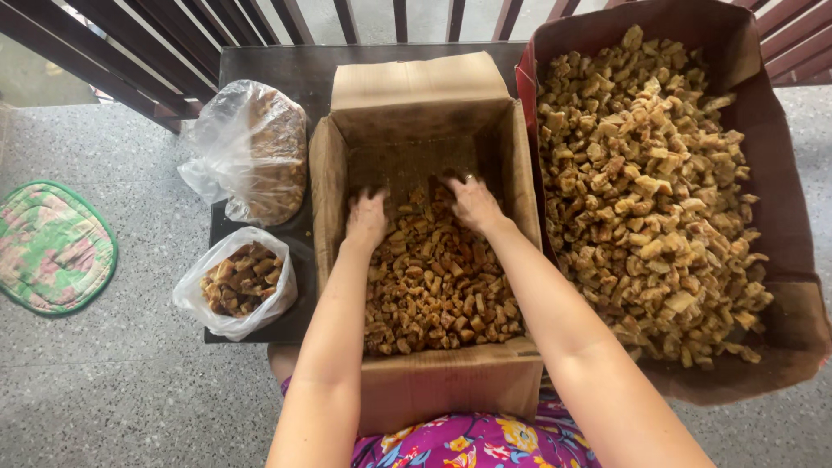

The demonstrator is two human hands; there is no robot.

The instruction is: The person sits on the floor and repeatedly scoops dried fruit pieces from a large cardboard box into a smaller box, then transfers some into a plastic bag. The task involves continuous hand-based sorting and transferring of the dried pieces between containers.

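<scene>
The heap of small golden-brown fried chunks (438, 282) fills the near half of the open brown cardboard box (329, 173), and both hands are sunk into its far edge, where the pile thins out to the bare box floor. The left hand (367, 218) lies palm down on the pieces with fingers spread and curled forward; the right hand (473, 204) does the same just beside it, a ring showing on one finger. Neither hand is closed on anything that can be seen; both look loosely apart, raking rather than gripping, though the fingertips are blurred and partly buried. The step in hand seems to be gathering or levelling the pieces inside the box. A further pull would call for both palms pressing flat and drawing toward the body, so that pieces do not spill over the low near wall.

Beyond the right hand, a larger, dark red-brown cardboard box (780, 113) holds a much bigger mass of paler chunks (646, 182). Beyond the left hand, on the dark table (269, 65), stand a clear plastic bag of brown pieces, tied (256, 152), and nearer, an open white plastic bag of the same pieces (238, 282). Far left on the speckled floor lies a green and pink quilted mat (52, 247).
</scene>
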